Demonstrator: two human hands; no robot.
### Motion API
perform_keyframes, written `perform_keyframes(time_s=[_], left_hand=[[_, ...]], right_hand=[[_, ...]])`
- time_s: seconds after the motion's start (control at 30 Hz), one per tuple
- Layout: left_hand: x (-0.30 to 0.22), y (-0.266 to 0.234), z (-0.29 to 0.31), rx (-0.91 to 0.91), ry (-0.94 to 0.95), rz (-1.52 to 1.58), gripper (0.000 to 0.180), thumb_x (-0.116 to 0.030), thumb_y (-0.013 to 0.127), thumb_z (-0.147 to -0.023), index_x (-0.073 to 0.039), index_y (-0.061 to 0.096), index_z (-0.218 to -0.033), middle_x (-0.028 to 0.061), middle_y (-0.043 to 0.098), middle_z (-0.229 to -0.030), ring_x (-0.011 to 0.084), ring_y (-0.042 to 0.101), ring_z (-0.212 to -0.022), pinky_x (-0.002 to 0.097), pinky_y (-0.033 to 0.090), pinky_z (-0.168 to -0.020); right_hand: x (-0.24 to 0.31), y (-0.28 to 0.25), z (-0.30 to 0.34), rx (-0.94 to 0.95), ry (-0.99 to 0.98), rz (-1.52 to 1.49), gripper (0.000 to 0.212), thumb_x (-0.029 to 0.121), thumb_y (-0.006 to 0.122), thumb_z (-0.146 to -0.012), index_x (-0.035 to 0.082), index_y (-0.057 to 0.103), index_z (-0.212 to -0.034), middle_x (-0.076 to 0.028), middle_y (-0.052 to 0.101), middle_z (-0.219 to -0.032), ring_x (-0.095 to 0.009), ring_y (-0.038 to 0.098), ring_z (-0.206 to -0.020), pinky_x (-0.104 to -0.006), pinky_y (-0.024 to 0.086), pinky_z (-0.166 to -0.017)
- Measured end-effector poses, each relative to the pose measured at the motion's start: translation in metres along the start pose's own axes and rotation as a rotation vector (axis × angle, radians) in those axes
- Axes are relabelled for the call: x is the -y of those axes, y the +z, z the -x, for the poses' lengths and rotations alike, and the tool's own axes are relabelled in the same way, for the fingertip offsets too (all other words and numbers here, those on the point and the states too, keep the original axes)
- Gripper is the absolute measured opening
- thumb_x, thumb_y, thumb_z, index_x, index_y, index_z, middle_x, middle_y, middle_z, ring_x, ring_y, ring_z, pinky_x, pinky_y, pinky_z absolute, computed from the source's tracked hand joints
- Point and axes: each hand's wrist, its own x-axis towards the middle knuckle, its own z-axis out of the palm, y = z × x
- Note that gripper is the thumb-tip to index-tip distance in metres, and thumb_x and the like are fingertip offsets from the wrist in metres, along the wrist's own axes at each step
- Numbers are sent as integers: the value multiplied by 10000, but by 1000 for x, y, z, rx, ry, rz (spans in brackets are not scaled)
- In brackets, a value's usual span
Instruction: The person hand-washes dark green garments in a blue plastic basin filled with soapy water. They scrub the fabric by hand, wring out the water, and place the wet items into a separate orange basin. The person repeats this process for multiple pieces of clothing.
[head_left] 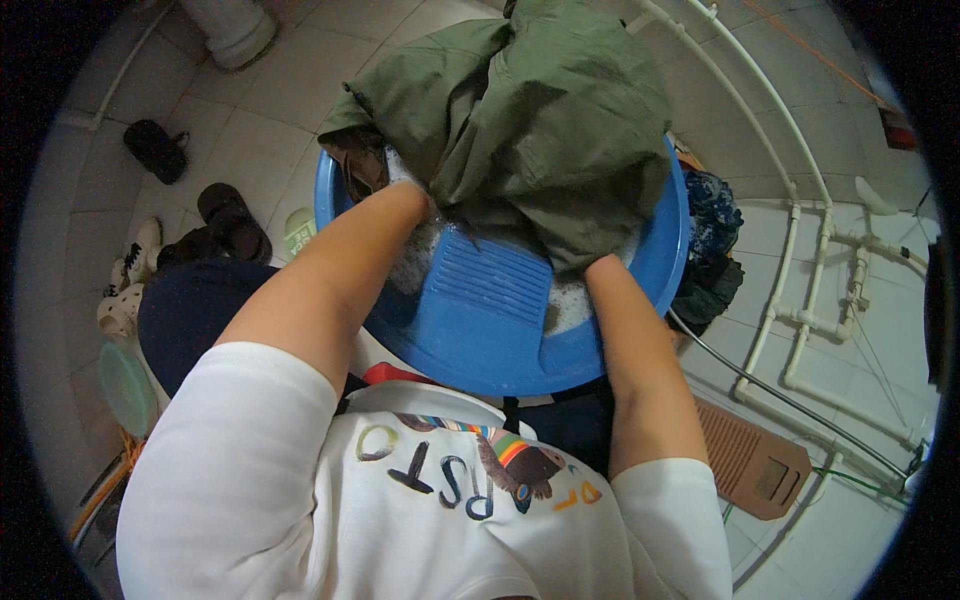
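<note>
A large olive-green garment (540, 120) rises in a bunched heap over the far half of a blue basin (490, 375). My left hand (418, 197) goes under its left edge, next to a brown piece of cloth (358, 160) and white suds. My right hand (602, 266) disappears beneath the garment's lower right edge. The fingers of both hands are hidden, so whether they grip the fabric does not show. Between my forearms slopes the basin's built-in ridged washboard (488, 285), with soapy water (572, 303) on either side.
Dark wet clothes (710, 230) lie beside the basin's right side. White pipes (800, 270) and a brown washboard (755, 460) are farther right. Dark slippers (235, 222), a pale clog (120, 310) and a green round lid-like thing (127, 390) stand on the left. A red object (392, 374) shows below the rim.
</note>
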Motion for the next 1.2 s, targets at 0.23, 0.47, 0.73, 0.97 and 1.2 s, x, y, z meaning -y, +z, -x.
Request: perform_keyframes(time_s=[0.23, 0.47, 0.73, 0.97, 1.2], left_hand=[[6, -59, 17, 740, 356, -467, 403, -360, 508, -767, -150, 538, -1110, 64, 515, -1134, 248, 478, -1044, 404, 368, -847], [-17, -188, 74, 275, 435, -227, 306, -370, 582, -716, -92, 646, -825, 105, 622, -815, 287, 594, -771, 378, 470, -659], [-93, -232, 26, -725, 342, 65, 589, -532, 550, -718, -256, 411, -1219, 117, 289, -1331, 340, 273, -1218, 533, 261, -941], [-67, -141, 46, 81, 294, -119, 690, -667, 405, -718, -290, 317, -1290, 80, 134, -1400, 357, 170, -1259, 689, 75, -903], [-50, -100, 74, 131, 442, 15, 638, -572, 436, -761, -172, 377, -1254, 69, 207, -1381, 344, 233, -1237, 636, 116, -944]], right_hand=[[3, -15, 13, 69, -36, -20, 579, 203, 471, -753, 120, 291, -1297, -118, 230, -1361, -297, 207, -1248, -385, 180, -1029], [-1, -42, 74, 143, -82, -74, 591, 203, 471, -753, 128, 279, -1307, -113, 217, -1371, -293, 193, -1260, -384, 171, -1035], [38, -93, 112, 351, 141, -127, 491, 423, 409, -826, 5, 566, -1030, -186, 517, -1107, -316, 480, -1026, -354, 360, -898], [21, -126, 132, 141, 93, -334, 402, 432, 483, -773, 62, 633, -816, -149, 603, -847, -304, 570, -809, -392, 454, -711], [41, -144, 99, -608, 91, -509, 290, 358, 627, -680, 111, 585, -826, -114, 545, -911, -311, 511, -877, -424, 405, -751]])
